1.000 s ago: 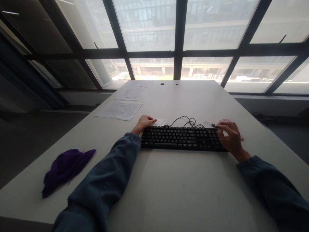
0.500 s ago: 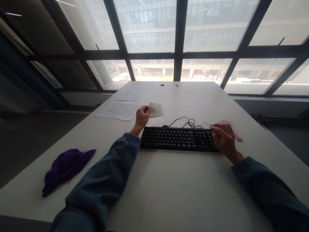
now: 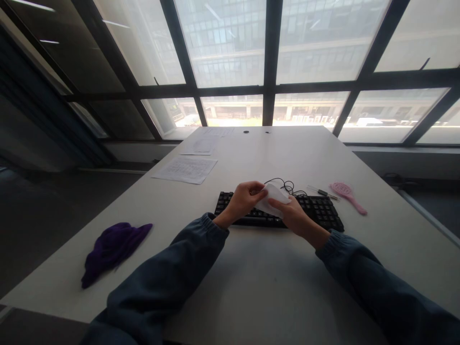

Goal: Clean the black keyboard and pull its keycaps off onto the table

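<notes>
A small white packet or wipe (image 3: 272,197) is held between both hands above the black keyboard (image 3: 319,211). My left hand (image 3: 244,201) pinches its left edge with closed fingers. My right hand (image 3: 292,215) grips its right side from below. The keyboard lies across the middle of the white table (image 3: 251,282), its black cable (image 3: 283,184) coiled just behind it.
A pink brush (image 3: 348,195) and a thin dark tool (image 3: 322,192) lie right of the keyboard. A purple cloth (image 3: 113,247) sits at the table's left edge. Printed sheets (image 3: 186,168) and more papers (image 3: 205,143) lie farther back left. Large windows stand behind the table.
My left hand lifted the white packet from behind the keyboard and brought it to the centre. My right hand left the keyboard's right end and joined it on the packet.
</notes>
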A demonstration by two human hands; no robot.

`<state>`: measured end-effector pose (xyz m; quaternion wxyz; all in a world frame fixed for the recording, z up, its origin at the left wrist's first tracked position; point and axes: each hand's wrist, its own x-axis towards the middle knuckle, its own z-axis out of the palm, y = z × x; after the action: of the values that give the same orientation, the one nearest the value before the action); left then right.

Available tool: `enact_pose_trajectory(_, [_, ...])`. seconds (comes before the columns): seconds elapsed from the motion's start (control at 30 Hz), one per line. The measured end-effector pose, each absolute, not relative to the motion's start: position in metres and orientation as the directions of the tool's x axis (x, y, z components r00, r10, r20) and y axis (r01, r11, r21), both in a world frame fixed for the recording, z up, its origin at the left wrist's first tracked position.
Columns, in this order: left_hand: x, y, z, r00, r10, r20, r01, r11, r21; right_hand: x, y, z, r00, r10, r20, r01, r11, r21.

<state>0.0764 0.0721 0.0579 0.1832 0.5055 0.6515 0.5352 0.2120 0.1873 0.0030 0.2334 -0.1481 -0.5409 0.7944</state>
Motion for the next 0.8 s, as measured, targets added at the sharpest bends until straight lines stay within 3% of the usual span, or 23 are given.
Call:
enact_pose_trajectory(0.13, [0.052, 0.051, 0.04, -0.543, 0.758, 0.363, 0.538, -0.019, 0.843, 0.204, 0.193, -0.013, -0.724, 0.687, -0.053, -0.196, -0.278, -0.94])
enact_pose_trajectory(0.23, [0.018, 0.022, 0.019, -0.68, 0.608, 0.409, 0.606, 0.151, 0.781, 0.201, 0.206, -0.021, -0.556, 0.829, -0.055, -0.216, -0.209, -0.954])
enact_pose_trajectory(0.3, [-0.002, 0.003, 0.002, -0.747, 0.565, 0.351, 0.564, 0.257, 0.785, 0.199, 0.214, -0.023, -0.476, 0.879, -0.023, -0.235, -0.153, -0.96])
enact_pose_trajectory(0.4, [-0.023, -0.013, -0.018, -0.713, 0.667, 0.217, 0.528, 0.307, 0.792, 0.198, 0.219, -0.02, -0.351, 0.931, 0.104, -0.258, 0.011, -0.966])
enact_pose_trajectory(0.53, [-0.035, -0.008, -0.024, -0.603, 0.772, 0.2, 0.58, 0.252, 0.775, 0.198, 0.214, -0.015, -0.271, 0.926, 0.262, -0.207, 0.209, -0.956])
enact_pose_trajectory(0.67, [-0.036, -0.006, -0.017, -0.6, 0.782, 0.168, 0.543, 0.244, 0.803, 0.203, 0.208, -0.01, -0.294, 0.881, 0.37, -0.089, 0.36, -0.929])
enact_pose_trajectory(0.8, [-0.026, -0.022, -0.013, -0.501, 0.853, 0.149, 0.618, 0.232, 0.751, 0.209, 0.205, -0.004, -0.322, 0.807, 0.494, 0.015, 0.526, -0.85])
